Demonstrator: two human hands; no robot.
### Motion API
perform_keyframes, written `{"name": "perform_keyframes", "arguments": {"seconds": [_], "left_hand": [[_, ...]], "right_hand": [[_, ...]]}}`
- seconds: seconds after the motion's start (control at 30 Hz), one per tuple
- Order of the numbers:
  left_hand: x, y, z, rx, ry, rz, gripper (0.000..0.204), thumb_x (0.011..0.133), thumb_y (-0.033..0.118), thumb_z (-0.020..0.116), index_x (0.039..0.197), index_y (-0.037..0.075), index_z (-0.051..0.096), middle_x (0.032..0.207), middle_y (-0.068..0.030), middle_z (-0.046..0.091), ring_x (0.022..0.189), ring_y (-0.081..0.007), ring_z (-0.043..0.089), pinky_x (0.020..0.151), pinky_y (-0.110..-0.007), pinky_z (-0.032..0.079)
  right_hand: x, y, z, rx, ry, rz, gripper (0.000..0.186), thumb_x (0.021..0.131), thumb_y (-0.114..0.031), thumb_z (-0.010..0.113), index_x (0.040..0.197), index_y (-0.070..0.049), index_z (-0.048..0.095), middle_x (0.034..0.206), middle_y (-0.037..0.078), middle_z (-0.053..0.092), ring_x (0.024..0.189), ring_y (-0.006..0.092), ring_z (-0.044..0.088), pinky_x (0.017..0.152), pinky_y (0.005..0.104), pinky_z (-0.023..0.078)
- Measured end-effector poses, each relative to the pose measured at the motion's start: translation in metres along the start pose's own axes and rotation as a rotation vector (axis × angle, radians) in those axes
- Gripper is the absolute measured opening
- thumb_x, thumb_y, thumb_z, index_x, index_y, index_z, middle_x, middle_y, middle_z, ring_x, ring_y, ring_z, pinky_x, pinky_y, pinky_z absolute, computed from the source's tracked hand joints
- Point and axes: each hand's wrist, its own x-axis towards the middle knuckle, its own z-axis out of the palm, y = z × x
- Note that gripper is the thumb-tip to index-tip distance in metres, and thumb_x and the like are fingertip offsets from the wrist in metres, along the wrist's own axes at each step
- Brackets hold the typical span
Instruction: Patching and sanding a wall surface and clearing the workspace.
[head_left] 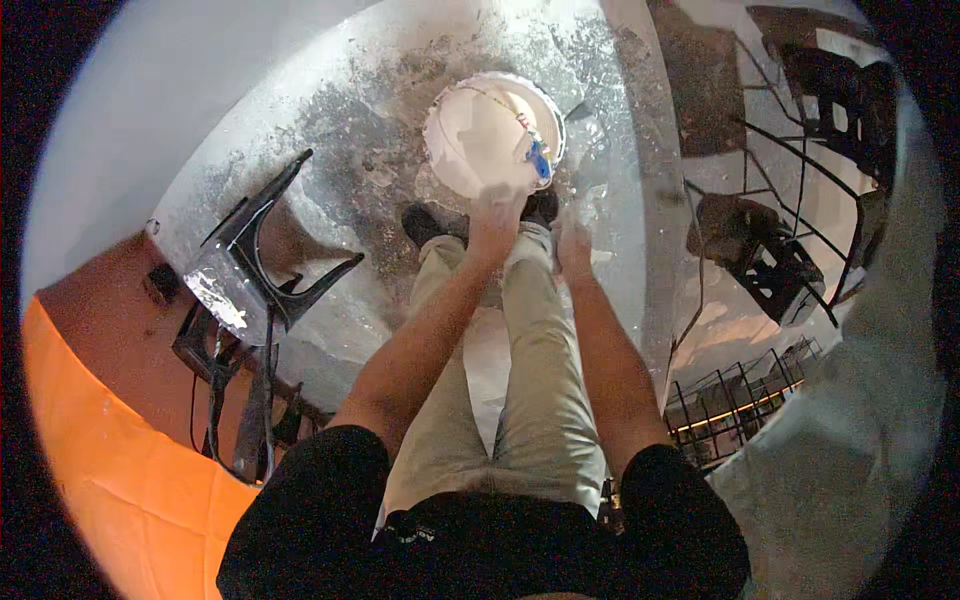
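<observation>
Bucket: a round, white bucket [465, 150] stood on the stained grey floor [365, 120], ahead of the feet and near the top middle of the view.
Bucket's right part: a blue patch [538, 157] showed there, with small red and white spots above it; its kind could not be told.
Bucket relative to fingers: it lay directly beyond the left fingers, and ahead and to the left of the right ones.
Left hand: the left hand [497, 208] was at the near edge of the bucket and overlapped it in view. The fingers were blurred; whether they touched or gripped it could not be told.
Right hand: the right hand [573, 243] was lower and to the right, near the bucket but apart from it in view, beside the right leg. Its fingers were also blurred; spread or closed, I could not tell.
Shoes: the dark left shoe [420, 226] and right shoe [541, 206] were near the bucket's near side.
Clothing: pale trousers [550, 370] and a black short-sleeved shirt [500, 540].
Left side: a black-framed chair [265, 250] with a grey panel; below it, an orange sheet [130, 490].
Right side: dark chairs [760, 240] among thin metal frames; lower, a black wire rack [735, 400].
</observation>
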Motion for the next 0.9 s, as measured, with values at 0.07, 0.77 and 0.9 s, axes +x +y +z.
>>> {"name": "perform_keyframes", "arguments": {"seconds": [0.07,0.77,0.9], "left_hand": [[-0.014,0.064,-0.006,-0.225,-0.256,-0.366,0.037,0.089,0.026,0.067,0.113,0.000,0.057,0.105,-0.0134,0.063,0.096,-0.0254,0.061,0.081,-0.035,0.050],[-0.161,0.325,-0.283,-0.523,0.421,-0.379,0.029,0.090,0.025,0.067,0.104,0.000,0.068,0.082,-0.0048,0.067,0.071,-0.0108,0.060,0.064,-0.028,0.049],[-0.219,0.330,-0.335,-0.364,0.681,-0.380,0.028,0.088,0.024,0.069,0.100,0.000,0.070,0.076,-0.0033,0.067,0.068,-0.0104,0.060,0.061,-0.028,0.049]], "right_hand": [[-0.018,-0.004,-0.015,0.385,0.030,0.298,0.038,0.091,-0.039,0.053,0.085,-0.003,0.064,0.080,0.008,0.063,0.077,0.0217,0.060,0.068,0.0368,0.048],[-0.381,-0.250,0.003,0.182,-0.738,-0.403,0.015,0.091,-0.015,0.067,0.100,-0.002,0.066,0.085,-0.001,0.064,0.073,0.0075,0.058,0.067,0.0230,0.050],[-0.428,-0.273,0.025,-0.156,-1.006,-0.472,0.015,0.092,-0.015,0.067,0.099,-0.002,0.068,0.086,0.002,0.068,0.072,0.0098,0.062,0.063,0.0242,0.050]]}}
